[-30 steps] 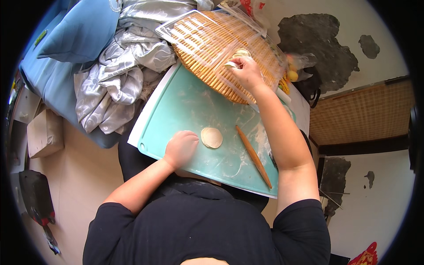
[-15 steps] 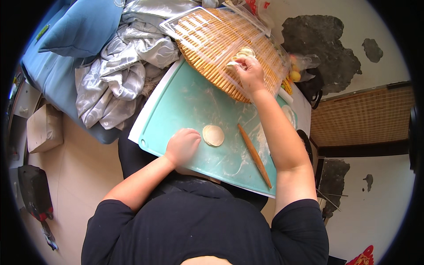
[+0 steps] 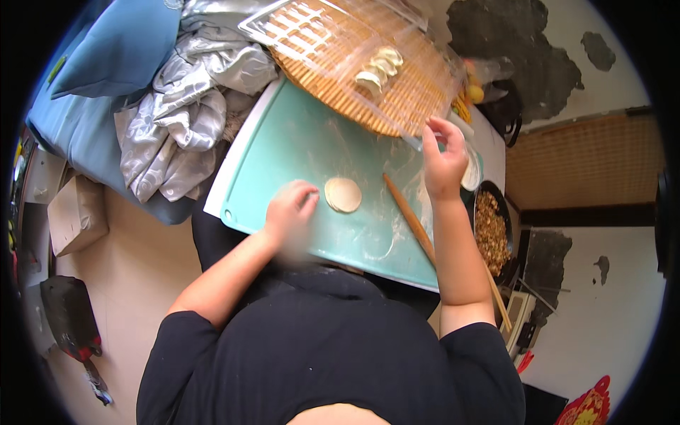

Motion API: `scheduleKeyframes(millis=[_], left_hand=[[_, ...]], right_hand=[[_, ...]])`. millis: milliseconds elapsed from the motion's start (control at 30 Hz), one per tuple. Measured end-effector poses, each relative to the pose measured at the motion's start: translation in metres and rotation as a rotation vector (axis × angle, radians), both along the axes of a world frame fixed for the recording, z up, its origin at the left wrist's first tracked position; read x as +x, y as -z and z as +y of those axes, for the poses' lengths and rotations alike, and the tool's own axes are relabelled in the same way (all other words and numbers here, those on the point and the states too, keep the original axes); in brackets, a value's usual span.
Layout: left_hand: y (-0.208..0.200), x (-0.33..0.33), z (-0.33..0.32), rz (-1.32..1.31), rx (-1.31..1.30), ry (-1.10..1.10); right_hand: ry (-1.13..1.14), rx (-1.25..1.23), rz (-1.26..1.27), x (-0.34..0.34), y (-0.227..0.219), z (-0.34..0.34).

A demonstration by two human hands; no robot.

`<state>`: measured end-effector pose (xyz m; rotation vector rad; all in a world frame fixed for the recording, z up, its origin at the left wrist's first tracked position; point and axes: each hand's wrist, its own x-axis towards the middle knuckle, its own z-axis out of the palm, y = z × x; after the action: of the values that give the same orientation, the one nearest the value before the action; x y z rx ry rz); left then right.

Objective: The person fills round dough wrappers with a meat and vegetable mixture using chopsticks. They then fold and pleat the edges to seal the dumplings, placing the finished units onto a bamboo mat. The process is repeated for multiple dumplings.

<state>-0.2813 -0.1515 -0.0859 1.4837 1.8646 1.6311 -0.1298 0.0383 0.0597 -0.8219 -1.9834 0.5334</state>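
Observation:
My right hand [image 3: 446,157] hovers over the right side of the green board [image 3: 283,149], its thumb and fingers apart and holding nothing. Close to my left hand [image 3: 289,211] lies a small stack of round dough wrappers [image 3: 343,195]. That hand's fingers are loosely bent, the thumb a little away from them, with nothing visible between them; its lower part is blurred. A row of folded dumplings [image 3: 382,67] rests on the woven tray [image 3: 319,78] beyond the board. Between the wrappers and my right forearm is a wooden rolling pin [image 3: 411,218].
A dark pan of chopped filling [image 3: 491,230] stands right of my forearm, a wooden stick [image 3: 499,297] near it. Behind my hand is a container of white powder [image 3: 471,170]. Silvery cloth [image 3: 177,134] and a blue seat [image 3: 85,134] lie at the left.
My right hand has let go of a dumpling on the woven tray and drawn back to the right. My left hand's fingers have loosened. The pan of filling has come into view.

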Motion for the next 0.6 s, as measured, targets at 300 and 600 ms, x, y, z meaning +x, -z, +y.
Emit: scheduleKeyframes(millis=[300,600], left_hand=[[-0.028,0.011,0.064,0.286,-0.397,0.199],[-0.037,0.028,0.096,0.478,-0.602,0.225]], right_hand=[[0.187,-0.289,0.021,0.17,0.045,-0.072],[0.383,-0.632,0.244,0.284,0.033,-0.142]])
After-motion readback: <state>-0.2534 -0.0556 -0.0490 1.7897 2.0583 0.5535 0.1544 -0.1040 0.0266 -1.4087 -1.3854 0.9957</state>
